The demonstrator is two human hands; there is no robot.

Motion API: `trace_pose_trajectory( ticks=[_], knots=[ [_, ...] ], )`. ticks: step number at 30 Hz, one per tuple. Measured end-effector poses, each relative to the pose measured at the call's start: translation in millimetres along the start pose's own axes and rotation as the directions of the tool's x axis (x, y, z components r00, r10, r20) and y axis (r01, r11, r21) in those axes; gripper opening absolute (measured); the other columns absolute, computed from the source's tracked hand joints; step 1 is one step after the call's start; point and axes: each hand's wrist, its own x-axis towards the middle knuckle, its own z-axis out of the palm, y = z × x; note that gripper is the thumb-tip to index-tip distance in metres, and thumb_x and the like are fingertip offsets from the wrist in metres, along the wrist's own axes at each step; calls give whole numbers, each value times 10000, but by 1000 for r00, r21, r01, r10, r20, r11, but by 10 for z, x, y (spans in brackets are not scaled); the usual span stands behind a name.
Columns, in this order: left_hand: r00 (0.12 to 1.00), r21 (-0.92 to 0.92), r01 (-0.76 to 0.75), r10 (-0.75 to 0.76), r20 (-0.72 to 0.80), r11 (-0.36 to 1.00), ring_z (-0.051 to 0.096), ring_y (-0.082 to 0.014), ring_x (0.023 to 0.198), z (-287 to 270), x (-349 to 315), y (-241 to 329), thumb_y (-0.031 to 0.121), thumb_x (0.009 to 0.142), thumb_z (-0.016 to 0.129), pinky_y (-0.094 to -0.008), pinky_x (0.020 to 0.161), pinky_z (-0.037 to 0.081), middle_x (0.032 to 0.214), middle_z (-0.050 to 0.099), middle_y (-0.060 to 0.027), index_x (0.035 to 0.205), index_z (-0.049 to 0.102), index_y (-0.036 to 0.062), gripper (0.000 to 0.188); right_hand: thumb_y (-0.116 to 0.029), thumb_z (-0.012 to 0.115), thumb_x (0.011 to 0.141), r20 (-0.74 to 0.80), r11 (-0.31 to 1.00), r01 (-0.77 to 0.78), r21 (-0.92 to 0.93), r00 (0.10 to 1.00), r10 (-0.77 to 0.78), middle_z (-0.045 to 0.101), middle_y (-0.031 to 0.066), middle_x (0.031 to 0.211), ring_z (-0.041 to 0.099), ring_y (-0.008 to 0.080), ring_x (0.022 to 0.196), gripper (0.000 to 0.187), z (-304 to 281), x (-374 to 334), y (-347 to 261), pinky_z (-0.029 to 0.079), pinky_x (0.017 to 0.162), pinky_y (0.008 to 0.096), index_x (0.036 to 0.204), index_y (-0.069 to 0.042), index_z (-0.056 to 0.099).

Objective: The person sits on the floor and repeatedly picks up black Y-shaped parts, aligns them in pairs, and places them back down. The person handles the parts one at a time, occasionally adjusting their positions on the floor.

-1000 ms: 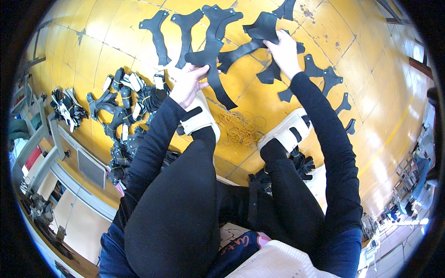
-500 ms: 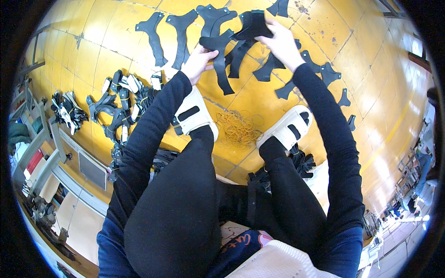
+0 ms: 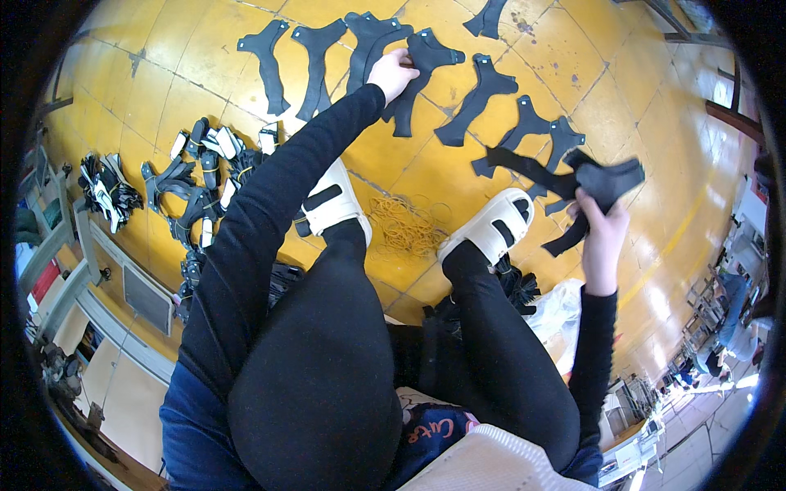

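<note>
Flat black Y-shaped pieces, perhaps shoe-upper cuts, lie in a curved row on the floor. My left hand [image 3: 394,77] is at one of them, a black Y-shaped piece [image 3: 431,54] at the top centre; its fingers close on the piece's left edge, fingertips partly hidden. Off to the right, my right hand [image 3: 603,233] grips a few overlapping black Y-shaped pieces [image 3: 607,182] above the floor, one long strip hanging out leftward and another downward. Left of my left hand are another Y-shaped piece [image 3: 318,61] and a small overlapping stack.
Between my white sandals [image 3: 485,233] lies a tangle of yellow rubber bands [image 3: 405,224]. Banded black and white bundles [image 3: 201,184] are heaped at left. A metal-framed rack [image 3: 90,270] stands at the left edge. A clear plastic bag [image 3: 561,315] sits by my right leg.
My right hand has swung right and nearer with its pieces, away from the top centre. My left hand has reached up and right to the row, where the strip it held hangs no longer.
</note>
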Motion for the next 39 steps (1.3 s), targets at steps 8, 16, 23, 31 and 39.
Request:
trace_pose_trajectory(
  ticks=[8, 16, 23, 31, 39],
  knots=[
    [987, -37, -76, 69, -146, 996, 598, -262, 935, 188, -402, -235, 104, 745, 627, -332, 835, 474, 1073, 571, -164, 1117, 562, -5, 393, 3, 624, 807, -155, 878, -48, 476, 978, 138, 619, 52, 784, 554, 131, 588, 117, 161, -365, 728, 424, 549, 257, 917, 3, 585],
    [952, 352, -255, 297, -70, 901, 474, -319, 1091, 299, -548, -167, 175, 750, 629, -386, 946, 386, 1129, 505, -147, 1029, 657, 126, 285, -24, 632, 807, 91, 917, -169, 362, 985, 145, 609, 47, 751, 563, 118, 587, 154, 411, -236, 670, 437, 563, 224, 935, 5, 551],
    [945, 320, -279, 317, -75, 905, 497, -301, 1036, 321, -288, -295, 135, 730, 610, -353, 944, 381, 1059, 568, -160, 988, 686, 61, 279, -70, 689, 766, 176, 970, -157, 187, 977, 124, 629, 34, 699, 578, 95, 572, 149, 570, -185, 620, 452, 539, 224, 881, -11, 616],
    [974, -204, -225, 222, -39, 953, 524, -144, 965, 116, -465, -48, 45, 793, 613, -222, 836, 400, 1017, 566, -59, 1039, 669, 29, 253, -63, 687, 757, 249, 917, -208, 339, 960, 125, 649, 47, 734, 593, 101, 579, 154, 641, -277, 787, 453, 560, 222, 870, 10, 610],
    [981, -528, 101, 3, 192, 843, 508, -49, 831, 206, -1124, 238, 48, 841, 575, -191, 786, 396, 978, 611, 18, 1111, 621, 56, 274, -50, 660, 788, 345, 870, -310, 382, 922, 177, 603, 23, 702, 575, 85, 589, 157, 569, -233, 658, 459, 554, 212, 913, -20, 570]
  ],
)
